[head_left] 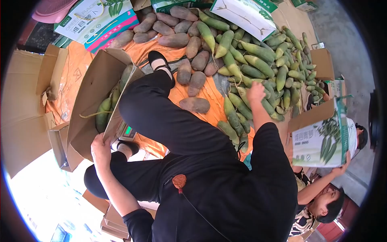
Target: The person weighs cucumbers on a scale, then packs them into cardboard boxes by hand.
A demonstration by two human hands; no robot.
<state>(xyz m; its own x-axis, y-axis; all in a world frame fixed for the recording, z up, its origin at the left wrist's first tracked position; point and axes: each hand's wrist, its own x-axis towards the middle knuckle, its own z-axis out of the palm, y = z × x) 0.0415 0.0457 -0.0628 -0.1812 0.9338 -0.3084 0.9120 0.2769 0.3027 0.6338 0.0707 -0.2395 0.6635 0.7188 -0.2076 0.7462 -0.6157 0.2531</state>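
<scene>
My left hand (101, 152) grips the near edge of an open cardboard box (86, 97), tilted beside my leg. Several green radishes (104, 111) lie inside that box, one with a long thin root. My right hand (256, 92) is over a large heap of green radishes (258, 62), its fingers curled among them. Whatever it holds is hidden by the hand. Between my legs and the heap lie several brownish, dirt-coated radishes (194, 105) on an orange sheet (211, 90).
Under the box's edge, a scale (128, 131) shows a lit green display. Printed radish cartons (96, 24) stand at the back. To the right, a co-worker (318, 201) holds up another printed carton (320, 139). A second person (356, 135) is behind it. A pink basin (52, 10) sits far left.
</scene>
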